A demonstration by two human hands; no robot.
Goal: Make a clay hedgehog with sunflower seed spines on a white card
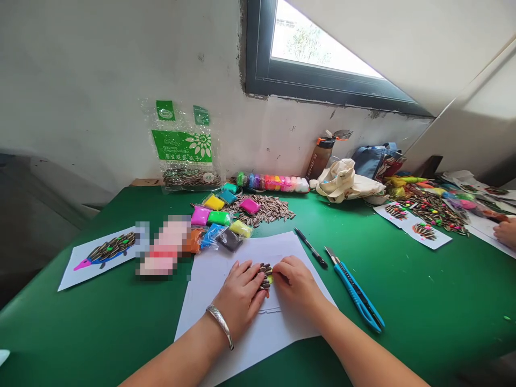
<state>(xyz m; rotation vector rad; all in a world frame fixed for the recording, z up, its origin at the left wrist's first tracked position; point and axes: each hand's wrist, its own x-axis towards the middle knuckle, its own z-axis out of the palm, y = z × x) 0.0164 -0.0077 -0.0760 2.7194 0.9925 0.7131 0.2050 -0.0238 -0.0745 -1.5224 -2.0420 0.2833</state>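
Observation:
White paper [282, 330] lies on the green table, with a small cluster of striped sunflower seeds [265, 276] on it. Bits of yellow-green and orange clay show at the cluster's edge. My left hand [241, 293], a silver bangle at its wrist, rests with fingers spread over the left part of the seeds. At the right edge of the cluster is my right hand [295, 279], its thumb and fingertips pinched together by the yellow-green clay. Whatever is between those fingertips is too small to make out.
A black pen [311, 248] and a blue cutter [357, 293] lie right of the paper. Clay packets [220, 217] and loose seeds [270, 208] sit behind it. A hedgehog picture [100, 257] is at left. At far right, another person's hand [506, 232] shows near papers.

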